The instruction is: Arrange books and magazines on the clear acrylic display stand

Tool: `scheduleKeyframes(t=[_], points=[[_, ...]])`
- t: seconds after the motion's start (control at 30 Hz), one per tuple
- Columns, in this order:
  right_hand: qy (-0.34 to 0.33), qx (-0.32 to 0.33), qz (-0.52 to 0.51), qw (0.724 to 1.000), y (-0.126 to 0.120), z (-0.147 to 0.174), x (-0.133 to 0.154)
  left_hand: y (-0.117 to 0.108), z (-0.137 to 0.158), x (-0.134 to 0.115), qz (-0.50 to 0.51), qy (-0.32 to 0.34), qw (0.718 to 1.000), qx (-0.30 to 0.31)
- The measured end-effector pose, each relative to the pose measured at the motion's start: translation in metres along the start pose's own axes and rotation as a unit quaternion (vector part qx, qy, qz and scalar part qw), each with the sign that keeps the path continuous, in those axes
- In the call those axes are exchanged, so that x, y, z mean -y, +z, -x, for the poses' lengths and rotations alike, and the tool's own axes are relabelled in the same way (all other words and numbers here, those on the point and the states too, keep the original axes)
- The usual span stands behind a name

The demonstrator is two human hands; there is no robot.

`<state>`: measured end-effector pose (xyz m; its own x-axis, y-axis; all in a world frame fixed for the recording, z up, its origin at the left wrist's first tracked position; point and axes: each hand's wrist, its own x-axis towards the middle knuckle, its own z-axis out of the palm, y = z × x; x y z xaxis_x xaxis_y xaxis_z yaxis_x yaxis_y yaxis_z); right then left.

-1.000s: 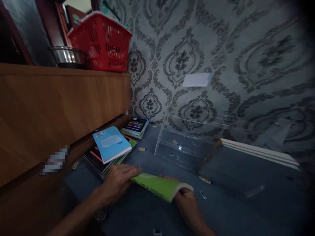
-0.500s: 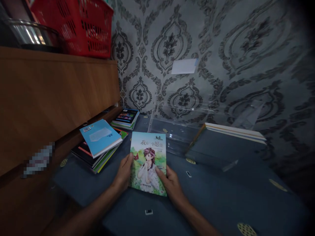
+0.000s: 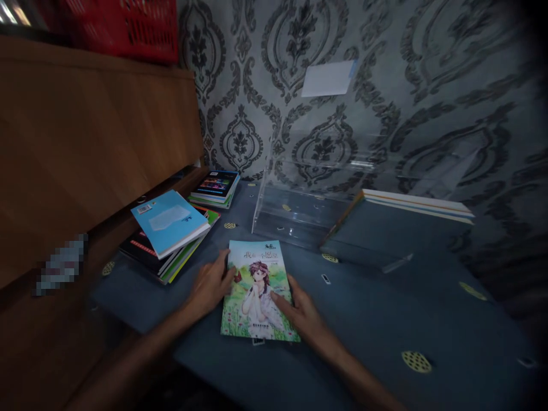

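Note:
A book with a green and pale-blue cover, showing a drawn figure in white, is between my two hands just over the table. My left hand grips its left edge, with the thumb on the cover. On the right edge, my right hand is closed round the book, its thumb lying across the cover and the other fingers partly hidden. A pile of books topped by a light-blue one sits left of my left hand. Behind it is a smaller stack with a black book on top.
A clear acrylic rack stands at the back of the dark blue table, with several books at its right end. On the left, a wooden cabinet carries a red basket. Patterned wallpaper covers the wall behind.
The book has tilted back to lie flatter and lower, with both hands still on it. My left hand has shifted slightly along its edge. The camera view has tipped downward.

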<state>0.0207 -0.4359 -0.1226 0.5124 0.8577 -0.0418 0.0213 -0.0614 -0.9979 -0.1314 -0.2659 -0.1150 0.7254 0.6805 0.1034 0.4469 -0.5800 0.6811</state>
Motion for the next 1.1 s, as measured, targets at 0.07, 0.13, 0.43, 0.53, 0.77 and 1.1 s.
scheduleKeyframes(t=[0.07, 0.13, 0.43, 0.53, 0.77, 1.1], points=[[-0.011, 0.015, 0.120, 0.993, -0.009, 0.001, 0.003, -0.004, -0.003, 0.000, -0.117, 0.029, 0.993, 0.016], [-0.004, 0.030, 0.283, 0.959, -0.020, 0.001, 0.010, -0.005, -0.008, -0.002, -0.179, 0.050, 0.982, 0.022], [-0.249, 0.029, 0.583, 0.773, 0.022, -0.035, 0.021, 0.003, -0.015, -0.009, -0.303, 0.063, 0.951, 0.001], [-0.253, 0.055, 0.591, 0.764, 0.049, -0.058, 0.019, 0.007, -0.012, -0.006, -0.314, 0.073, 0.946, -0.014], [-0.151, 0.084, 0.624, 0.762, 0.062, -0.074, 0.030, 0.009, -0.015, 0.000, -0.330, 0.092, 0.939, -0.011], [-0.032, 0.014, 0.641, 0.767, 0.006, -0.064, 0.028, 0.007, -0.014, -0.006, -0.347, 0.092, 0.933, -0.009]])
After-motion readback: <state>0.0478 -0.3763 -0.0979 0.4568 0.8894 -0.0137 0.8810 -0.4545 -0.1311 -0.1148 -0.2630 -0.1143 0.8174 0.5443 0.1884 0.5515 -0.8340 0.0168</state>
